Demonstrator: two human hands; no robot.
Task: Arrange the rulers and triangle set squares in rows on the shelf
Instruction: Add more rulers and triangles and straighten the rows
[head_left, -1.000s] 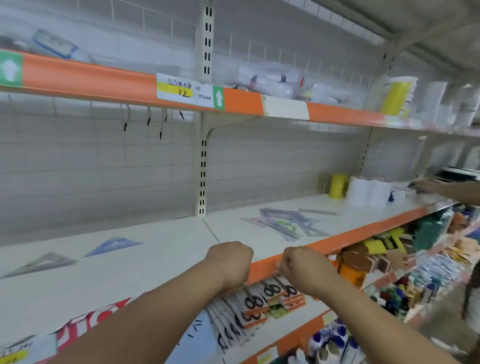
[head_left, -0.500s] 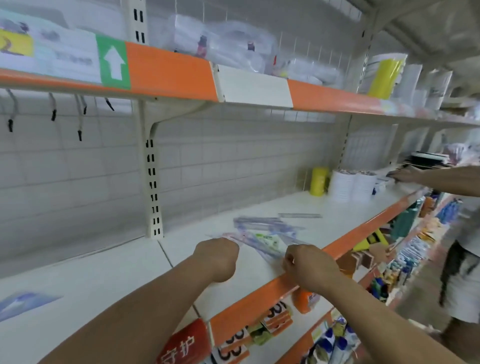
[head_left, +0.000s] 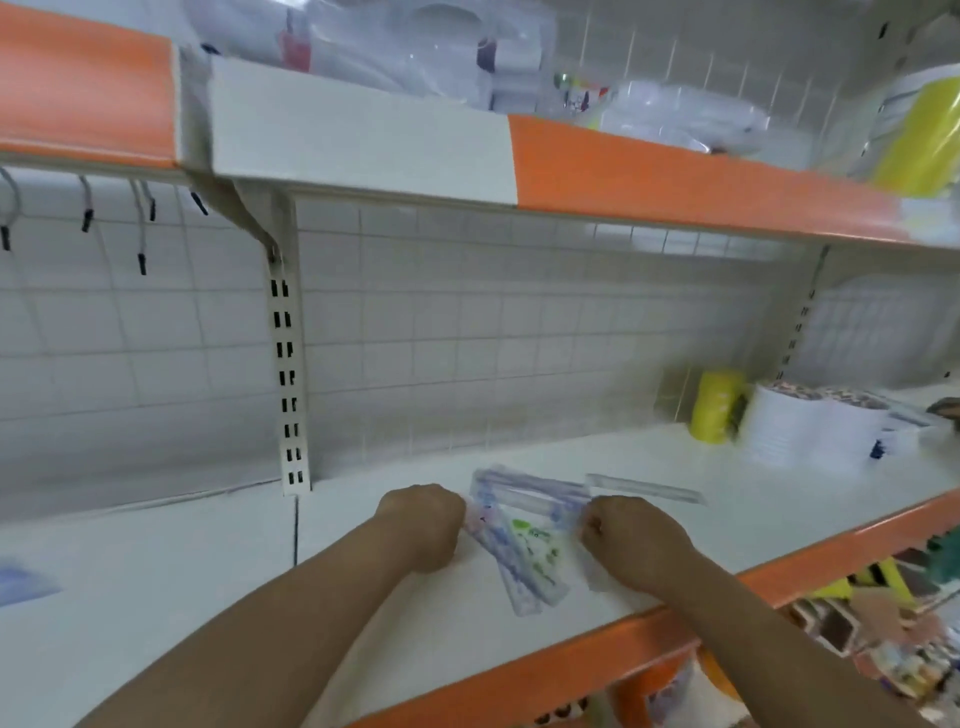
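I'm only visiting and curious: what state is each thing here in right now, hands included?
left hand: curled at the pile's left edge; grip hidden.
right hand: curled, pinching the pile's right edge.
pile of rulers: flat on the shelf, jumbled, overlapping.
single ruler: flat, just beyond the right hand.
yellow roll: upright at the back.
white rolls: upright beside it.
set square: flat, far left, blurred.
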